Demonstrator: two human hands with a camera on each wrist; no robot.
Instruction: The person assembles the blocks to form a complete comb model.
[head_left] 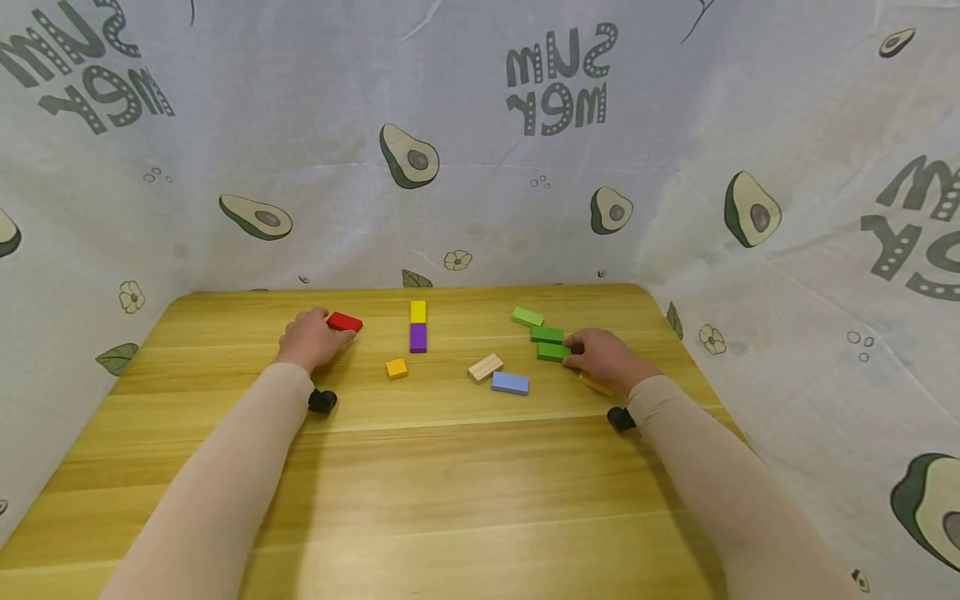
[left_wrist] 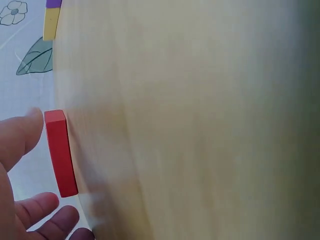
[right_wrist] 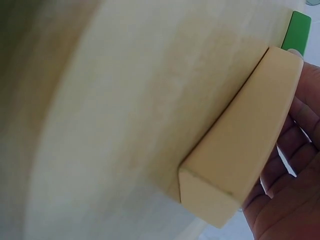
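At the left, my left hand [head_left: 309, 340] is spread around a red block [head_left: 345, 322]. In the left wrist view the thumb [left_wrist: 25, 132] is near one end of the red block [left_wrist: 61, 155], the fingertips near the other, with small gaps showing. My right hand [head_left: 606, 358] pinches the right end of the nearer dark green block [head_left: 552, 352] between thumb and finger. Another dark green block [head_left: 547, 334] lies just behind it. An orange block [head_left: 596, 384] is partly hidden under the right hand; it looks large and pale in the right wrist view [right_wrist: 240, 130].
Between the hands lie a yellow block [head_left: 417, 312] end to end with a purple one [head_left: 417, 338], a small orange block [head_left: 396, 369], a plain wooden block [head_left: 485, 368] and a blue block [head_left: 510, 383]. A light green block [head_left: 527, 317] sits farther back. Printed cloth surrounds the wooden table [head_left: 465, 500].
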